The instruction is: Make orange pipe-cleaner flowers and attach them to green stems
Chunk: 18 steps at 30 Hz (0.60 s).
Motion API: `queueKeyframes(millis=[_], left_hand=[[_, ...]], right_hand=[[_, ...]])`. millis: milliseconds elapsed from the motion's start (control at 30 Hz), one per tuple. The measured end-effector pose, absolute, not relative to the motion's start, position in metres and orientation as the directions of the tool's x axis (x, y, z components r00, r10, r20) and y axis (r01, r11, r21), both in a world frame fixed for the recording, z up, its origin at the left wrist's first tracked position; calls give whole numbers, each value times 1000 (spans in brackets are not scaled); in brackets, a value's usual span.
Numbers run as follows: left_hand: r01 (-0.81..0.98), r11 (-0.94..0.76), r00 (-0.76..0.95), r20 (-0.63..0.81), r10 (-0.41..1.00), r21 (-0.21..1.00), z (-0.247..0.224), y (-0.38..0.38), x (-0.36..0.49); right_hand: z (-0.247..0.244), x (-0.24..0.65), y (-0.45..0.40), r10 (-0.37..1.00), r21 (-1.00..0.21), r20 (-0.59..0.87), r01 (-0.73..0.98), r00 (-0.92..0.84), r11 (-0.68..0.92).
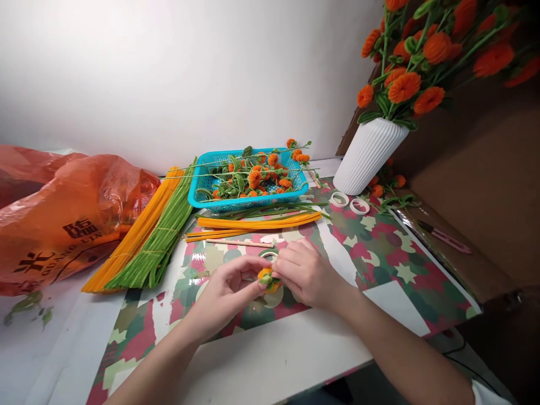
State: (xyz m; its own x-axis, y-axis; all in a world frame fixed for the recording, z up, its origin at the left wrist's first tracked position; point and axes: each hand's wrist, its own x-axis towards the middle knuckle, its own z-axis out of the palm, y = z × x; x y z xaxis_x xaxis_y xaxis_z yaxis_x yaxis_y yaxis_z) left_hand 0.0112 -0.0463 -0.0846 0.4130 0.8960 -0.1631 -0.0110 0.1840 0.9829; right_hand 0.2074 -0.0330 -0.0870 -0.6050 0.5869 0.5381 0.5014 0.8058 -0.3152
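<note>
A small orange-yellow pipe-cleaner flower (pixel 270 279) with a green base is pinched between my two hands, above the patterned table cover. My left hand (pixel 236 281) grips its left side with thumb and fingertips. From the right, the closed fingers of my right hand (pixel 304 270) press on the flower. A roll of tape (pixel 269 256) shows partly behind my fingers. Just beyond the hands lies a thin wooden stick (pixel 239 243), with a bundle of orange pipe cleaners (pixel 259 222) behind it.
A blue basket (pixel 248 201) holds several orange flowers and green stems. Left of it lie green pipe cleaners (pixel 156 242) and an orange plastic bag (pixel 76 219). At the right stand a white vase (pixel 367 157) of flowers, two tape rolls (pixel 359 206) and a pink cutter (pixel 447 239).
</note>
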Motion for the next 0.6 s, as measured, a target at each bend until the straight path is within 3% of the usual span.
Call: queueKeyframes(millis=[167, 233, 400, 600], left_hand=[[-59, 236, 380, -196, 904, 970, -82, -49, 11], [-88, 271, 368, -222, 903, 958, -82, -50, 11], [-132, 325, 432, -241, 869, 936, -84, -48, 8], [-93, 332, 479, -250, 842, 939, -83, -47, 7]], right_hand=[[-78, 211, -36, 772, -676, 501, 381, -391, 631], [-75, 212, -37, 801, -747, 481, 312, -357, 587], [-77, 212, -33, 741, -776, 473, 174, -477, 607], [-82, 212, -33, 683, -714, 536, 166, -496, 681]])
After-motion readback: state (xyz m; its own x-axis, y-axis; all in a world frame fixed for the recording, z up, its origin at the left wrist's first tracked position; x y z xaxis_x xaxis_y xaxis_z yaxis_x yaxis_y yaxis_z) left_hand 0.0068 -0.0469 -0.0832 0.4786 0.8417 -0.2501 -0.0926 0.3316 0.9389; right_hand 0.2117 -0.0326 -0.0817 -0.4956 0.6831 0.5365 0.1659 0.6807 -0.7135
